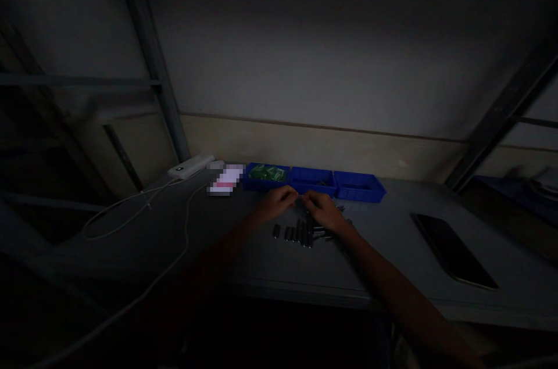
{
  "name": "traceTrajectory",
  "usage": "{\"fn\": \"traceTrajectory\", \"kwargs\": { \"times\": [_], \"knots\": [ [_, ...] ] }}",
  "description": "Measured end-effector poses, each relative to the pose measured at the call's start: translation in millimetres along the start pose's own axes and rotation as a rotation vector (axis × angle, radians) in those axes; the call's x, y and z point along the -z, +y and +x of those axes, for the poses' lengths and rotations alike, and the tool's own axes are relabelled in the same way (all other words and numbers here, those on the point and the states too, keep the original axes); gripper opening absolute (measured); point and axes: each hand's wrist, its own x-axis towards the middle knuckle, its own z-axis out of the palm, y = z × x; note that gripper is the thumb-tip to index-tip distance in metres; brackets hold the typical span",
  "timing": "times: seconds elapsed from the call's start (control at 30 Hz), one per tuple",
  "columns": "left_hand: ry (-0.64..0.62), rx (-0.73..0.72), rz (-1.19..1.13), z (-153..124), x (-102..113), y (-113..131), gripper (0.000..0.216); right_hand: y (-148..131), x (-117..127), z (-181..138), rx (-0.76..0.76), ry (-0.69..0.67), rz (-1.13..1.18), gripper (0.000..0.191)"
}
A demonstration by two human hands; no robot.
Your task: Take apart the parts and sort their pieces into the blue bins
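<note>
My left hand (275, 202) and my right hand (323, 210) meet over the grey table (244, 258), fingertips almost touching, fingers curled as in a pinch. What they pinch is too small and dark to make out. Just in front of them lies a row of several small dark cylindrical parts (296, 233), with more small parts scattered by my right wrist. Behind the hands stand three blue trays in a row: the left tray (265, 176) holds green pieces, the middle tray (314, 179) and the right tray (359, 186) look dark inside.
A white power bank (190, 166) with a white cable (131, 206) lies at the back left. A blurred pink and white item (225, 179) sits beside the left tray. A dark phone (453, 250) lies at the right. Metal shelf posts flank the table.
</note>
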Motion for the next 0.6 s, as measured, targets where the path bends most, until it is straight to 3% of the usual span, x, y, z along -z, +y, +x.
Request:
{"fn": "traceTrajectory", "kwargs": {
  "times": [0.07,0.17,0.47,0.6],
  "knots": [
    [0.004,0.056,0.026,0.5,0.3,-0.2,0.035,-1.0,0.7,-0.3,0.019,0.011,-0.019,0.026],
    [-0.009,0.079,0.066,0.6,1.7,0.8,0.032,-3.6,2.0,-1.2,0.026,0.002,-0.014,0.024],
    [-0.027,-0.041,0.019,-0.4,-1.4,-1.2,0.015,-3.0,2.9,-1.2,-0.03,-0.048,-0.005,0.03],
    [-0.223,0.029,0.237,-3.9,7.3,-4.6,0.017,6.6,0.1,1.1,-0.038,-0.042,-0.05,0.021]
  ]
}}
